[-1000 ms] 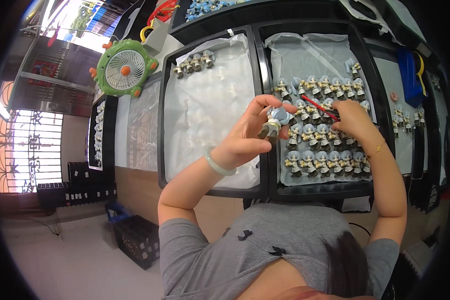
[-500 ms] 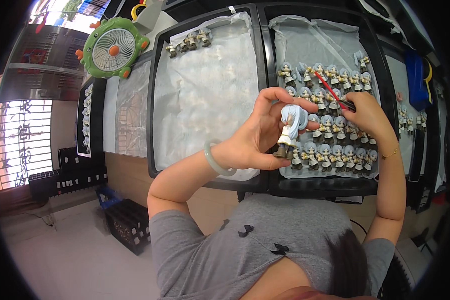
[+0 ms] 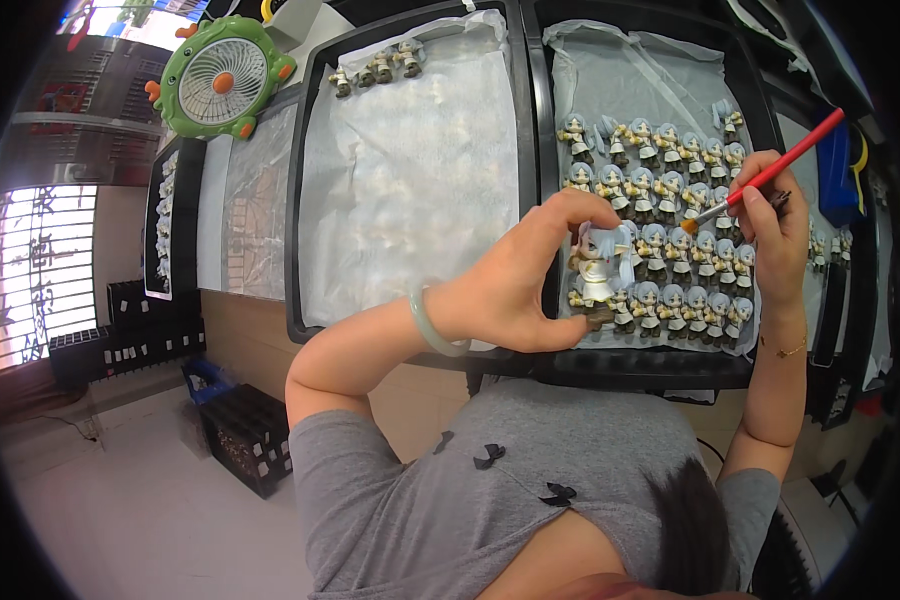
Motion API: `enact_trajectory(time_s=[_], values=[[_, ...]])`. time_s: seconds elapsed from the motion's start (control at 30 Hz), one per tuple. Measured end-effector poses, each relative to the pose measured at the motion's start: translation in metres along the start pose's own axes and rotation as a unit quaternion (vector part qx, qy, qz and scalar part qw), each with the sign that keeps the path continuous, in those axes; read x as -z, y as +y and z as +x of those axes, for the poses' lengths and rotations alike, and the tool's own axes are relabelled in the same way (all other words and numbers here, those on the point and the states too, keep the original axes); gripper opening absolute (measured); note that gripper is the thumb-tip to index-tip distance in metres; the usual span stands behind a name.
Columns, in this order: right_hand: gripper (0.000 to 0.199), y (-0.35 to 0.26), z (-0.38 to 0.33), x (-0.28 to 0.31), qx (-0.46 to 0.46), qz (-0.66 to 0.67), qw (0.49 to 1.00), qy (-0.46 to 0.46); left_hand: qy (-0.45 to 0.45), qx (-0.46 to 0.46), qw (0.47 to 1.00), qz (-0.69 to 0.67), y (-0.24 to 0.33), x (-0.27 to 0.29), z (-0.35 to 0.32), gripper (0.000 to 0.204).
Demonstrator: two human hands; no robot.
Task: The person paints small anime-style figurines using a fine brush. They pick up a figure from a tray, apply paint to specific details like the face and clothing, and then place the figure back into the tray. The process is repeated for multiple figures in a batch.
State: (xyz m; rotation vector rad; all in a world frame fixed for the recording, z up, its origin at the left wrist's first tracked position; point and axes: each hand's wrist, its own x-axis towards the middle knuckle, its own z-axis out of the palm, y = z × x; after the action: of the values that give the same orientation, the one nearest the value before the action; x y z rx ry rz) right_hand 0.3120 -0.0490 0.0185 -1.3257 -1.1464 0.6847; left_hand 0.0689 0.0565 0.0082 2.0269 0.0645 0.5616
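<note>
My left hand (image 3: 525, 275) pinches a small figurine (image 3: 598, 268) between thumb and fingers, over the right tray. The figurine has pale blue hair, a white outfit and dark boots, and stands nearly upright with its face showing. In my right hand (image 3: 775, 220) is a paintbrush (image 3: 798, 143) with a red handle, its orange-brown bristles pointing left and apart from the figurine. A dark object (image 3: 781, 200), too small to identify, also shows at my right fingers. Rows of similar figurines (image 3: 675, 255) lie on the lined right tray (image 3: 660, 372) beneath both hands.
The left tray (image 3: 410, 200), lined with white paper, holds several figurines (image 3: 378, 66) at its far edge. A green animal-shaped fan (image 3: 222, 82) stands at the far left. At the right is a blue tape dispenser (image 3: 834, 165). Black crates (image 3: 245, 440) sit on the floor.
The figurine has turned so its face shows. My right hand has moved right and lifted, and the brush has swung round so its bristles point left and its red handle up to the right.
</note>
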Motion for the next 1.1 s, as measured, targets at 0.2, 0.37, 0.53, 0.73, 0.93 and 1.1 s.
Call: enact_trajectory(time_s=[0.2,0.37,0.53,0.73,0.93,1.1], values=[[0.01,-0.004,-0.005,-0.002,0.019,0.031,0.999,0.015,0.003,-0.003,0.983,0.186,0.005,0.002,0.002,0.068],[0.011,-0.005,-0.009,-0.008,0.037,0.06,0.997,0.007,0.011,-0.007,0.969,0.245,0.005,0.001,0.003,0.062],[0.013,-0.006,-0.011,-0.012,0.034,0.064,0.997,-0.009,0.028,-0.018,0.963,0.266,0.002,-0.002,0.001,0.059],[0.014,-0.009,-0.016,-0.016,0.039,0.071,0.996,-0.023,0.04,-0.016,0.961,0.273,0.001,-0.002,-0.001,0.057],[0.016,-0.013,-0.022,-0.018,0.053,0.076,0.993,-0.074,0.034,-0.004,0.959,0.28,0.001,-0.003,-0.002,0.057],[0.016,-0.014,-0.022,-0.018,0.077,0.069,0.99,-0.095,0.043,-0.011,0.959,0.28,0.002,-0.003,-0.001,0.057]])
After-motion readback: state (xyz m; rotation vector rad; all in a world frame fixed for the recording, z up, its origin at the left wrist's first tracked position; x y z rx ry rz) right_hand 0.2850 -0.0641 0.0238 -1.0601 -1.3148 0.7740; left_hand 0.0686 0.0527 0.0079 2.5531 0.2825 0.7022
